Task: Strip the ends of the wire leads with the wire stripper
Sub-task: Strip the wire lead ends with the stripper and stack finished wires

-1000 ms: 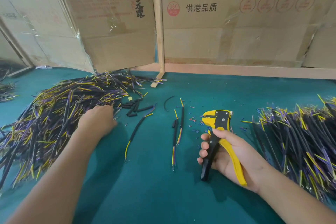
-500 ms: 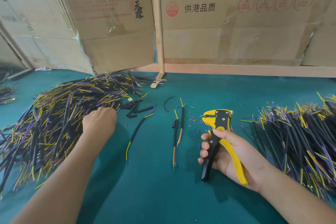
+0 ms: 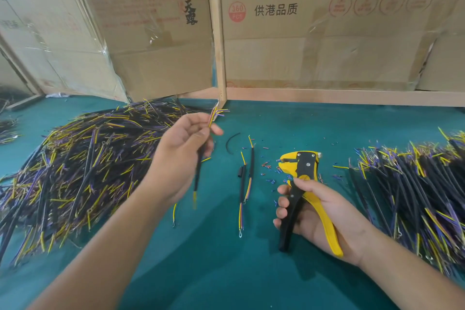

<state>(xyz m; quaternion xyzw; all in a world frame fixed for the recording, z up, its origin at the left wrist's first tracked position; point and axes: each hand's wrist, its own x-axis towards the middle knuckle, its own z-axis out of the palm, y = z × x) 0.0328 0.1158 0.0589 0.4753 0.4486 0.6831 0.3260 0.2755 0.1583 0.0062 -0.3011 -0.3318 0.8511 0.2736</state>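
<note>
Head-worn camera looks forward and down, close over the table point(image 3: 226, 272).

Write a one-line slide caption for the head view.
Left hand lifts one black-sleeved wire lead from the pile while the right hand grips the yellow-and-black wire stripper over the green table.

Black-sheathed wire lead point(image 3: 198, 171) upright; yellow-black wire stripper point(image 3: 305, 191) upright.

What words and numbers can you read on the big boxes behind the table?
"供港品质" on the right cardboard box.
"360 PCS" in a red circle stamp on the same box.
"天露" in black on the middle cardboard box.
Large black characters at the right box's top edge: cut off, unreadable.
Red print on the middle box and the round red symbols: too blurred.
</note>
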